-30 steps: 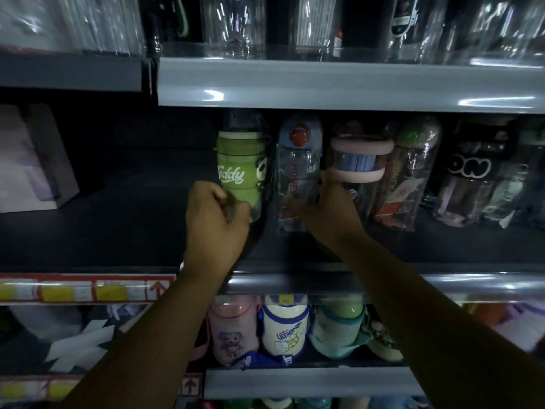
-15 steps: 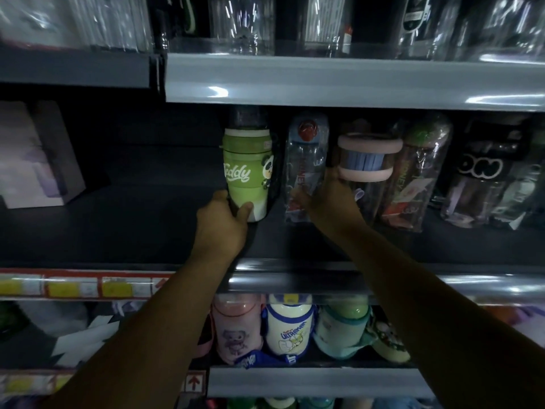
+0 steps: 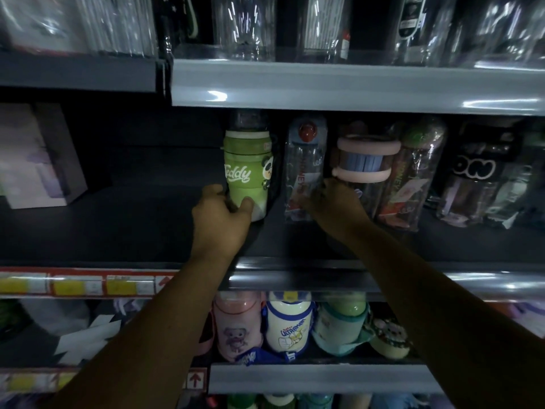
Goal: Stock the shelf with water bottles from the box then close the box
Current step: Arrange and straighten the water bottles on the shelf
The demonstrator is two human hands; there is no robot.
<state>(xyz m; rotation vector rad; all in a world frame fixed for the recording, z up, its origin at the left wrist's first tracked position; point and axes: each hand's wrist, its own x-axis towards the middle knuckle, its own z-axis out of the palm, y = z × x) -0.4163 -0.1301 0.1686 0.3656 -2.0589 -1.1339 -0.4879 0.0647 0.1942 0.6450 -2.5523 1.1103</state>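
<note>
Dim shop aisle; dark, possibly matte shelf (image 3: pixel 118 225) behind grey rail (image 3: pixel 324 280).

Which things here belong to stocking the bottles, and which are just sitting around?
Job: green bottle, gripped by left hand; clear bottle, by right hand; middle shelf.
Idle: purple box; cream bottle below; black bottle.

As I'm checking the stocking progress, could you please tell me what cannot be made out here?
Box: outside the head view; open or closed cannot be told.
Right hand: head view, fingers hidden by its own back; any grip on the clear bottle is unclear.
Green bottle: head view, base covered by the left hand, cap lost in shadow.
Top-shelf bottles: head view, cut by the top edge, blurred.
</note>
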